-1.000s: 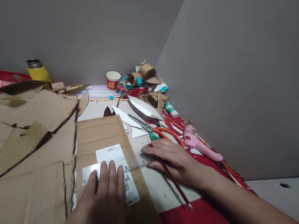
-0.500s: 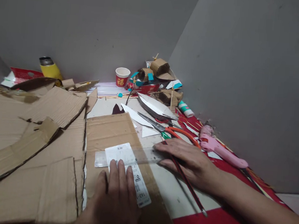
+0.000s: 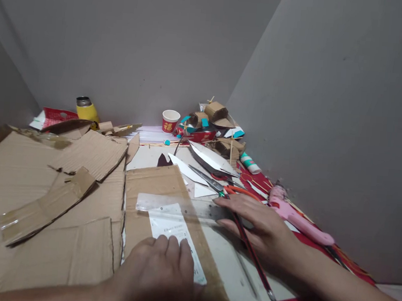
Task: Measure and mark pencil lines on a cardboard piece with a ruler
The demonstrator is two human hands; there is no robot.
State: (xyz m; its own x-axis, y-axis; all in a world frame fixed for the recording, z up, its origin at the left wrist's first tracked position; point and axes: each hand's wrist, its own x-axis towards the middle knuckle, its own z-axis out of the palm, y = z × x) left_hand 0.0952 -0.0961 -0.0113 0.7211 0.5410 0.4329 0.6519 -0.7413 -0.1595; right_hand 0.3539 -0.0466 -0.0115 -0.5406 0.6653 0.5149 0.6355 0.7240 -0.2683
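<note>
A clear ruler [image 3: 148, 203] lies across a brown cardboard strip [image 3: 155, 177] and over the top of a white printed label [image 3: 172, 225]. My right hand [image 3: 261, 225] grips the ruler's right end between thumb and fingers. A red and black pencil [image 3: 253, 256] is also in that hand, slanting down toward me. My left hand [image 3: 159, 268] sits on the lower part of the label with its fingers curled under. Whatever is beneath those fingertips is hidden. Orange-handled scissors [image 3: 215, 184] lie just beyond my right hand.
Large cardboard pieces [image 3: 61, 204] are piled at the left. A pink glue gun [image 3: 300, 218] lies at the right by the wall. Farther back are a white boat-shaped piece [image 3: 214, 158], a red and white paper cup [image 3: 170, 122], cardboard models [image 3: 216, 112] and a yellow bottle [image 3: 86, 111].
My left hand has come off the ruler, drawn back toward me, and its fingers have curled. The ruler now sits higher over the label. The view has tilted up slightly.
</note>
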